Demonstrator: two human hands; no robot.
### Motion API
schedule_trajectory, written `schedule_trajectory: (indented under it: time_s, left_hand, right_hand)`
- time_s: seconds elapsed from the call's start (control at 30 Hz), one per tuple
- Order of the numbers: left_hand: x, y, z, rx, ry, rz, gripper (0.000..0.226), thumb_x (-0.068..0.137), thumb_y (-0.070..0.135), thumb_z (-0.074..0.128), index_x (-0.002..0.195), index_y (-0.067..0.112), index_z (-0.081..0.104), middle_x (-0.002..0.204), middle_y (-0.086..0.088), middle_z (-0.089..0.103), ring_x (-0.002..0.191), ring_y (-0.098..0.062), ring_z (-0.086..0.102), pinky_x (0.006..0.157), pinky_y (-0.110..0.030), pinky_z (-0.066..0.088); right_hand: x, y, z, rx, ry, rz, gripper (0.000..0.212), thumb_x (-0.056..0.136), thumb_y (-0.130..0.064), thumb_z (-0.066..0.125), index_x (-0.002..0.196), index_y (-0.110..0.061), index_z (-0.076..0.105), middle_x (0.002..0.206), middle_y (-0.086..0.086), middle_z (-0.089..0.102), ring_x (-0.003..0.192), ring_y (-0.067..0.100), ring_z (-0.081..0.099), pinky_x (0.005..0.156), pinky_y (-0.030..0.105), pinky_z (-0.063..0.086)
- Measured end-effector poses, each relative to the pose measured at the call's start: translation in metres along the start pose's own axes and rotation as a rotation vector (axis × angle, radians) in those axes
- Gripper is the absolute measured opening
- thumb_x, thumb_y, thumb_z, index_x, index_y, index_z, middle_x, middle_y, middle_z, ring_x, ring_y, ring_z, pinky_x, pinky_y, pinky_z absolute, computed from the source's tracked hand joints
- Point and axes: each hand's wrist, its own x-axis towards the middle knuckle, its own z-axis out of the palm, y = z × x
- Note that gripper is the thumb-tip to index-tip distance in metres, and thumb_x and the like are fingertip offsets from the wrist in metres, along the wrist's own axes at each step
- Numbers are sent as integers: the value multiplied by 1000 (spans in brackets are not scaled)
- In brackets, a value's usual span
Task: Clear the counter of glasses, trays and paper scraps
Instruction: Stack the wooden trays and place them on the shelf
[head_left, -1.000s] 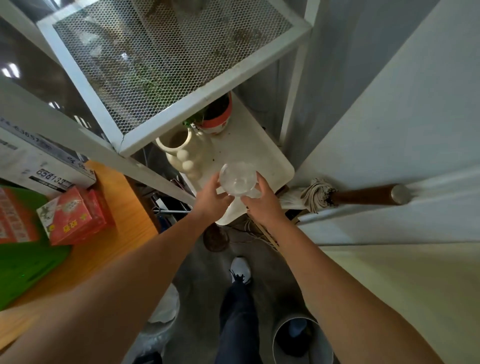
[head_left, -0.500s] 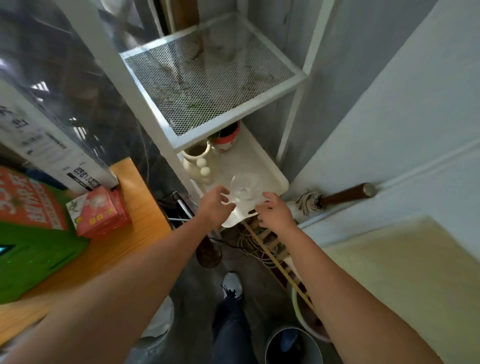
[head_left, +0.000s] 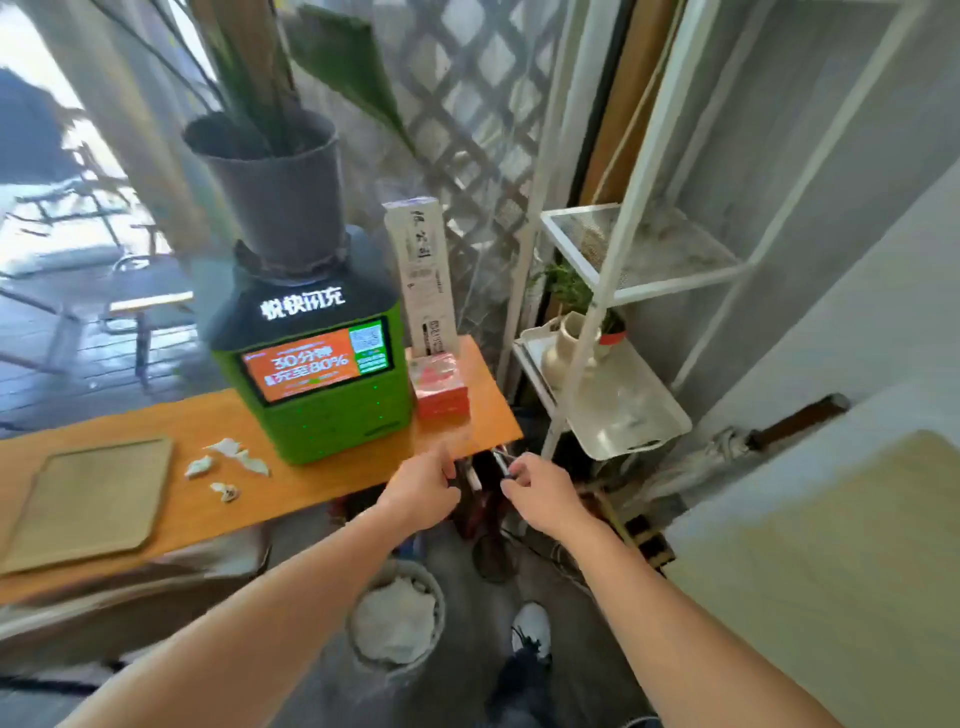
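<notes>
Tray (head_left: 88, 506), perhaps 4 scraps (head_left: 227, 491) on counter (head_left: 337, 480)

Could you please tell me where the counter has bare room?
On the counter, bare wood lies in front of the green kiosk, right of the paper scraps, and in front of them beside the tray. Around the red box it is crowded.
</notes>
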Motion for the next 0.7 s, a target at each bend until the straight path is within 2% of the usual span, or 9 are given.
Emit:
schedule_trajectory:
  time_s: [0.1, 0.23, 0.3, 0.4, 0.5, 0.6, 0.7]
  left_hand:
    - [-66, -74, -36, -13, 74, -127, 18, 81, 19, 64, 98, 20, 58, 95, -3, 66, 90, -24, 61, 76, -35, 51]
    - [-147, -149, -86, 4, 209, -286, 6, 79, 22, 58, 85, 23, 58, 85, 3, 60, 83, -23, 57, 67, -31, 46]
    - [-182, -177, -106, 14, 274, -330, 10, 78, 22, 56, 86, 20, 62, 88, -1, 65, 86, -25, 63, 68, -31, 49]
    - [-225, -208, -126, 7, 367, -362, 13, 78, 22, 59, 90, 19, 63, 95, -5, 70, 92, -26, 65, 70, -30, 47]
    - [-258, -230, -139, 31, 410, -416, 9, 82, 24, 61, 88, 19, 60, 91, -3, 68, 87, -22, 64, 74, -33, 52]
    - [-280, -247, -151, 35, 452, -440, 9, 83, 27, 62, 88, 20, 61, 90, -1, 67, 85, -20, 64, 77, -37, 55]
    - [-288, -257, -165, 67, 487, -429, 7, 84, 30, 62, 85, 23, 59, 92, 1, 63, 85, -18, 61, 73, -34, 50]
  right_hand:
    - [-29, -53, 64, -85, -132, -78, 24, 98, -30, 59, 115, -13, 61, 99, 1, 63, 96, 22, 58, 81, 34, 47]
    - [-56, -129, 135, -193, -272, -239, 30, 97, -30, 58, 119, -11, 60, 115, 9, 64, 108, 28, 59, 88, 37, 48]
    - [-69, -167, 165, -230, -296, -333, 31, 95, -29, 59, 118, -10, 62, 116, 10, 65, 110, 29, 59, 89, 37, 48]
    - [-88, -212, 201, -283, -312, -451, 28, 93, -27, 60, 113, -8, 63, 113, 11, 66, 106, 30, 60, 87, 38, 50]
    - [-101, -244, 229, -341, -344, -542, 28, 92, -28, 59, 113, -10, 63, 115, 11, 67, 105, 30, 61, 84, 36, 49]
    - [-110, -267, 250, -392, -360, -593, 32, 91, -32, 59, 117, -15, 62, 118, 9, 67, 107, 29, 62, 87, 37, 50]
    - [-113, -287, 264, -423, -364, -638, 30, 91, -33, 59, 117, -18, 62, 118, 7, 66, 106, 26, 61, 86, 37, 51]
